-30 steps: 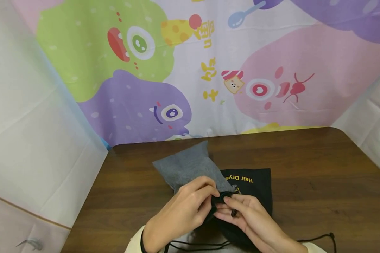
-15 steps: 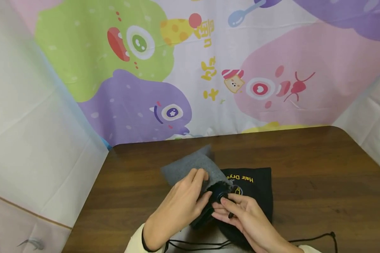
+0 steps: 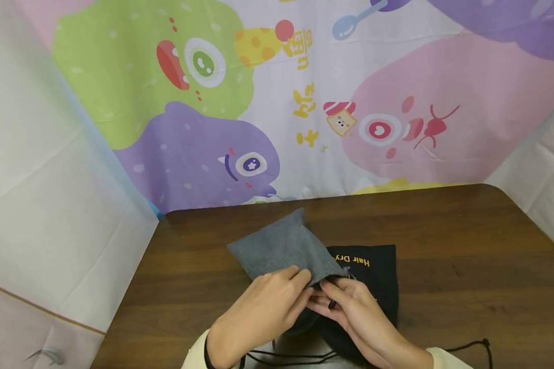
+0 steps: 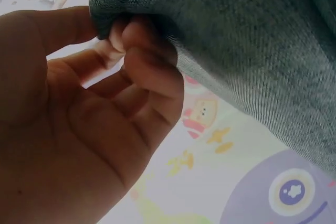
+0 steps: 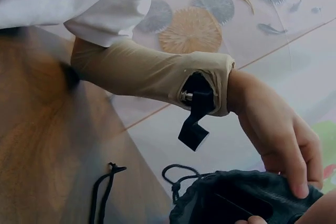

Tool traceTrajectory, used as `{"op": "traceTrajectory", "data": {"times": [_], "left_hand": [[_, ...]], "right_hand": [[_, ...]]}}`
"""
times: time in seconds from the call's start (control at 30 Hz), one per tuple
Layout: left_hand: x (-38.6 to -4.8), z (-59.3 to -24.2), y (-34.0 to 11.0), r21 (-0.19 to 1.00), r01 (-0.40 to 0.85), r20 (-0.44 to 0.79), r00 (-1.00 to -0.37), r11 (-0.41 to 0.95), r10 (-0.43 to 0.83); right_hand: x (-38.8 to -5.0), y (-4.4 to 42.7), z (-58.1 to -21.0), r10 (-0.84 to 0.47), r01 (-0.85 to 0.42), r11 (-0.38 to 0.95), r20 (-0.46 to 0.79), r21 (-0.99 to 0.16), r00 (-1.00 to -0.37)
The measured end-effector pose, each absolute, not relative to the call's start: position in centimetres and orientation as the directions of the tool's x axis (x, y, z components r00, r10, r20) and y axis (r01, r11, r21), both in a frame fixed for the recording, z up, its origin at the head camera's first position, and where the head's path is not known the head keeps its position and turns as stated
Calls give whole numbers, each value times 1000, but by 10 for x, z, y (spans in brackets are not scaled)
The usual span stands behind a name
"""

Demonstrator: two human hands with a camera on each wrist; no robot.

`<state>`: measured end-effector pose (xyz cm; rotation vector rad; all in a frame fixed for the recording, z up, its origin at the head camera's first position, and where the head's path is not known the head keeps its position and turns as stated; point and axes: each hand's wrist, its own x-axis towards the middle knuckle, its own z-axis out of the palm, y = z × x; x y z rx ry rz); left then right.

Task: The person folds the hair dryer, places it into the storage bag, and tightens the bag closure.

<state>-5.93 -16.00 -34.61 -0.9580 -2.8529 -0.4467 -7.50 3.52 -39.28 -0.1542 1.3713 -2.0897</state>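
A grey drawstring bag [image 3: 281,246] slants over the table, its mouth towards the person. My left hand [image 3: 268,302] pinches the bag's rim from the left; in the left wrist view the fingers of that hand [image 4: 105,114] curl at the edge of the grey cloth [image 4: 236,40]. My right hand [image 3: 360,312] grips the rim on the other side, with its thumb at the mouth. A small black piece [image 3: 332,304] shows by its fingers. In the right wrist view the bag's mouth [image 5: 236,198] gapes, dark inside; what it contains is unclear.
Beneath the hands lies a black pouch [image 3: 383,287] lettered "Hair Dryer", upside down from here. Black cords [image 3: 291,354] run along the front, and another cord end [image 3: 482,343] lies right on the wooden table [image 3: 466,266]. A printed cloth [image 3: 304,169] hangs behind.
The bag's dark mouth tipped into view half a second ago, the left fingers lifting off; now the grey cloth is drawn back down over it and the left fingers hold the rim.
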Motion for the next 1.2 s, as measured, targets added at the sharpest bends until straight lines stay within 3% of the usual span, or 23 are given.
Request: {"op": "traceTrajectory", "data": {"times": [0.27, 0.73, 1.2], "left_hand": [[-63, -340, -172, 182, 593, 346, -786, 785, 513], [-62, -332, -179, 295, 659, 441, -736, 691, 514], [-59, -333, -177, 313, 675, 394, -732, 668, 555]], "right_hand": [[-79, 32, -396, -553, 487, -255, -287, -835, -782], [-82, 19, -390, -544, 517, -375, -269, -770, -795], [-81, -5, -387, -489, 447, -415, -220, -792, -844]]}}
